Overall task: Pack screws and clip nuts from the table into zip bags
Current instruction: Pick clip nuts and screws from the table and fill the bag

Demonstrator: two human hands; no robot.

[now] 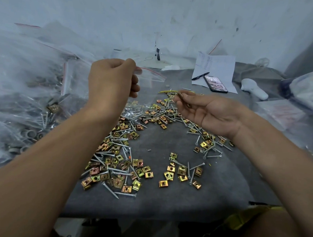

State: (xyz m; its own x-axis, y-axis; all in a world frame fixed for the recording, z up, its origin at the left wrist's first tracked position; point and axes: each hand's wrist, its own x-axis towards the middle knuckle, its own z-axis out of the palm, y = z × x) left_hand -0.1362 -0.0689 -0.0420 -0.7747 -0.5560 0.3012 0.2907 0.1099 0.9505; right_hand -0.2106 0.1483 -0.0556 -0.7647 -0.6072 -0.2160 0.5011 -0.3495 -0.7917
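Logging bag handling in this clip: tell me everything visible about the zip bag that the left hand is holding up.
The zip bag is small, clear, thin plastic with a red line along its zip top. The left hand pinches its top edge and holds it above the grey table, hanging over the scattered screws and clip nuts. Its mouth faces the right hand, which holds small parts near it without touching it. Whether the mouth is open, or anything is inside, cannot be told.

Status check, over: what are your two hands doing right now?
Left hand pinching empty zip bag by its top. Right hand holding small hardware at fingertips, beside bag. Loose screws and clip nuts on table. Nothing blocking.
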